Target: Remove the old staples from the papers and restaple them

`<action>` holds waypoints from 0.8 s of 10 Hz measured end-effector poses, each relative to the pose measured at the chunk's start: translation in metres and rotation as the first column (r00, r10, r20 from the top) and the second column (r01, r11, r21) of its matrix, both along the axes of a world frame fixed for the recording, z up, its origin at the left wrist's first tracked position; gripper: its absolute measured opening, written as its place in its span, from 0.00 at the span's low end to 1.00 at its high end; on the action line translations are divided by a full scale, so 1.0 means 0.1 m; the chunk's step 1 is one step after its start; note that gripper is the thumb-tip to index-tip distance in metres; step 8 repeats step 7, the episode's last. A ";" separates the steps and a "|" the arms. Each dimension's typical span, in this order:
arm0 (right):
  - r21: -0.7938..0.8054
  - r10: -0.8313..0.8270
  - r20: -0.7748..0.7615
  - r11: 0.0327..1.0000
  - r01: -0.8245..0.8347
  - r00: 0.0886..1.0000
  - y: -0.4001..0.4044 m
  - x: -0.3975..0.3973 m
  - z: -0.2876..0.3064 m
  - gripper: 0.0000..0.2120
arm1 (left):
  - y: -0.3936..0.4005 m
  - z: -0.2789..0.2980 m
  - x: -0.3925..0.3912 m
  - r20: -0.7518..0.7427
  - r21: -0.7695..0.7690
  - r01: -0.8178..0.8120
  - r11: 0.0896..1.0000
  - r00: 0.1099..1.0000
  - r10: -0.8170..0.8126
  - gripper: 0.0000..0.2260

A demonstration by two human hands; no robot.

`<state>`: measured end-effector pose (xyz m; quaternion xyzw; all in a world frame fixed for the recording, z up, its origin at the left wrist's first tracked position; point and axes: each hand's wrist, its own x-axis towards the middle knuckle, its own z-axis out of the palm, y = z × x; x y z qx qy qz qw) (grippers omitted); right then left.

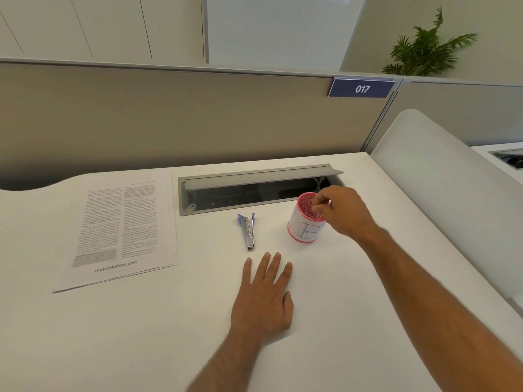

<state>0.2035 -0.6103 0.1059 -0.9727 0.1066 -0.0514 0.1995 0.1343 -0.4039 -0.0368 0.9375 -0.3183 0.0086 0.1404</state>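
The right hand [343, 213] reaches into the pink cup [304, 222], fingers curled narrow; whether they pinch anything is unclear. The left hand [263, 298] lies flat, fingers spread, steadying on the worktop [353, 321]. Stapled papers [121, 227] wait left, beside the staple remover [247, 230].

- White desk [339, 321], curved cut-out at far left edge.
- Grey cable tray [254, 193] recessed at desk's rear, lid tilted open.
- Beige partition [169, 117] behind desk.
- Blue plate [361, 88] reading "017" on partition's top right.
- Green plant [427, 46] beyond partition, far right.
- White cabinets [99, 24] along back wall.
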 end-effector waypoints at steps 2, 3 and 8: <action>-0.102 -0.005 -0.137 0.995 -0.009 0.991 -0.01 0.16 -0.02 0.07 | 0.00 -0.01 0.00 -0.011 -0.009 0.000 1.000 1.000 0.000 0.26; -0.135 -0.010 -0.115 0.991 -0.006 0.993 -0.02 0.15 -0.02 0.07 | 0.00 -0.01 0.00 0.002 -0.012 -0.002 1.000 1.000 0.002 0.26; 0.156 -0.045 0.449 0.987 -0.028 0.892 0.08 -0.33 0.17 0.20 | 0.01 -0.01 -0.02 0.013 -0.032 -0.010 0.999 1.000 0.011 0.26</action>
